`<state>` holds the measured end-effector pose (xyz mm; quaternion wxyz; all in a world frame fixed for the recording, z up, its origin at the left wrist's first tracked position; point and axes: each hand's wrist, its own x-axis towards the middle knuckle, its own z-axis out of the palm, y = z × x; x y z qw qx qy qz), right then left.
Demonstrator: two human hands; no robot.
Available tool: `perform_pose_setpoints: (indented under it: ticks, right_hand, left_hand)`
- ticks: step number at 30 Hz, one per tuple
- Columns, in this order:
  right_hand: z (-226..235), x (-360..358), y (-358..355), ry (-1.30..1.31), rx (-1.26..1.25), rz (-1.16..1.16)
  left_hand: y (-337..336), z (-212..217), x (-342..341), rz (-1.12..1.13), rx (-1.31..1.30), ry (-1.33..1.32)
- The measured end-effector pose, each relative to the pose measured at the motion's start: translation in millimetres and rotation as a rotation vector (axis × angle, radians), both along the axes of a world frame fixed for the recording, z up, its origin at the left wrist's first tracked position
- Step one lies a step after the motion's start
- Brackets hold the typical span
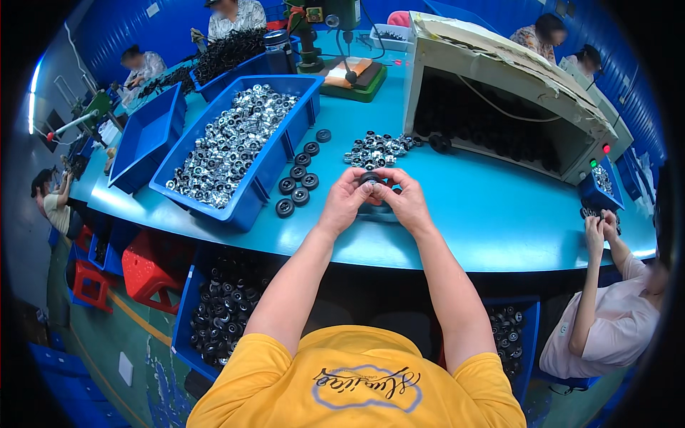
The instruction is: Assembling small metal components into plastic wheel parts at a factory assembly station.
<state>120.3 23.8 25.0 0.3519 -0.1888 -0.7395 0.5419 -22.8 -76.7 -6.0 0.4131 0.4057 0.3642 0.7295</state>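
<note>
At the near middle of the turquoise table, my left hand [344,200] and my right hand [404,200] meet around a small black wheel [369,177]. Fingers and thumbs of both hands pinch it from either side, hiding part of it. Just beyond my fingertips lies a loose pile of shiny silver metal hub parts [377,148]. To the left of my left hand, several black wheels [300,172] lie flat in a rough double line.
A blue bin [246,207] full of silver parts stands left, beside another blue bin [153,139]. A beige box-shaped machine [499,64] with an open front stands at right. Bins of black wheels [221,314] sit below the table edge. A co-worker [606,321] works at far right.
</note>
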Motion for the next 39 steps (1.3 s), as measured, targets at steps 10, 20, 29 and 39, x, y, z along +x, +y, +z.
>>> perform_pose_setpoints:
  ticks: [10,20,29,39]
  right_hand:
    - [-12,-10,-7,0.112,-0.093,-0.056]
    - [-7,-12,-18,0.161,0.052,-0.137]
    - [-8,-12,-5,0.198,-0.289,-0.008]
    - [-26,-14,2,0.166,-0.258,-0.073]
  left_hand:
    - [1,-9,3,0.152,-0.042,0.146]
    - [-5,9,18,0.405,-0.168,0.346]
    - [-8,18,21,0.302,-0.187,0.319]
    - [-4,14,23,0.671,-0.033,0.871]
